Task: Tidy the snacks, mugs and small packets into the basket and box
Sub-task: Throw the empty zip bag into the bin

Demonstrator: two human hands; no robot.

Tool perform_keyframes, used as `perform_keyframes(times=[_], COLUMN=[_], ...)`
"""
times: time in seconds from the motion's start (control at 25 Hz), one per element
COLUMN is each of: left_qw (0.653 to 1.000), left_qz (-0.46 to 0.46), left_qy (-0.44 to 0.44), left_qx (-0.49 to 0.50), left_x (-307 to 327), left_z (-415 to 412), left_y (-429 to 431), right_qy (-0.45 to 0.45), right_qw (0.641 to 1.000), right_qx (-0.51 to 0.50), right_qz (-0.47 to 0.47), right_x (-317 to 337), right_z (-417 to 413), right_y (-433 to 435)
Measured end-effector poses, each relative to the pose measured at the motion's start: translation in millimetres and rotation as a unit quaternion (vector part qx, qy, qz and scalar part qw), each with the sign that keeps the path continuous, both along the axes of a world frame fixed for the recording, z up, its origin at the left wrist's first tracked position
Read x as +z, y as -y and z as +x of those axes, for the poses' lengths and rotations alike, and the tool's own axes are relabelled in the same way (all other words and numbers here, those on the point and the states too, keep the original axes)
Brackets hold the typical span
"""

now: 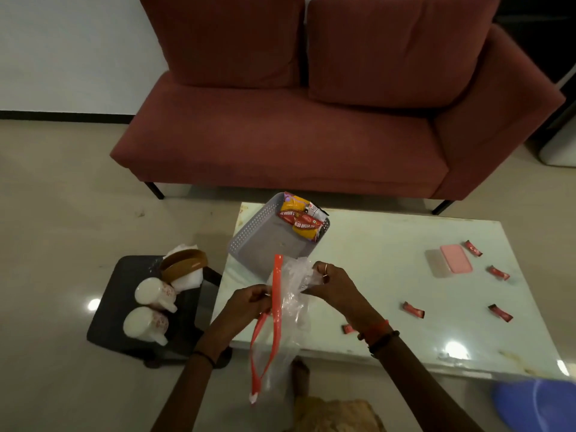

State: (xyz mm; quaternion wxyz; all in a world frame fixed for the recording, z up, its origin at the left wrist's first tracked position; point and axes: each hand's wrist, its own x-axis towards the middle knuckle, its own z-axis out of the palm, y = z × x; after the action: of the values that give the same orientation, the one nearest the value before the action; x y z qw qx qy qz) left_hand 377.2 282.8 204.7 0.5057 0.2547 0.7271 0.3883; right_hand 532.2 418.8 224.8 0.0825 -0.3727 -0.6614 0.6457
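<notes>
Over the table's near left edge I hold a clear plastic bag (294,302) with an orange zip strip. My left hand (249,302) pinches the orange strip and my right hand (332,283) grips the clear plastic. Behind them a grey basket (249,235) lies tilted on the table corner, with red and yellow snack packets (304,224) at its far end. A clear box with a pink lid (450,260) stands at the right, with several small red packets (413,309) scattered round it. Two white mugs (152,308) lie on a dark stool to the left.
The pale glossy table (389,275) fills the right half. A brown bowl (184,263) and white tissue share the dark stool (109,310). A red sofa (280,135) stands behind the table. A blue round plastic thing (536,403) shows at bottom right.
</notes>
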Motion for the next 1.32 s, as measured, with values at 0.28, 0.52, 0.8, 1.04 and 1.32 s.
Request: perform_keyframes(times=[0.28, 0.52, 0.8, 1.04, 1.32], left_qw=[0.983, 0.968, 0.976, 0.943, 0.95], left_qz=[-0.042, -0.138, -0.079, -0.108, -0.089], left_qy=[-0.178, -0.203, -0.121, -0.029, -0.094], left_qx=[0.006, -0.051, -0.161, -0.313, -0.286], left_x=[5, 9, 11, -18, -115], left_z=[84, 132, 263, 430, 598], left_y=[20, -15, -107, -221, -332], right_qy=[0.139, 0.105, 0.177, 0.231, 0.391], right_qw=[0.865, 0.96, 0.932, 0.913, 0.83], right_qx=[-0.13, 0.093, -0.009, -0.23, -0.39], right_qz=[0.465, 0.242, 0.316, 0.246, 0.075], right_x=[-12, -8, -30, -73, -164], right_z=[59, 150, 265, 431, 668], right_y=[71, 53, 23, -45, -101])
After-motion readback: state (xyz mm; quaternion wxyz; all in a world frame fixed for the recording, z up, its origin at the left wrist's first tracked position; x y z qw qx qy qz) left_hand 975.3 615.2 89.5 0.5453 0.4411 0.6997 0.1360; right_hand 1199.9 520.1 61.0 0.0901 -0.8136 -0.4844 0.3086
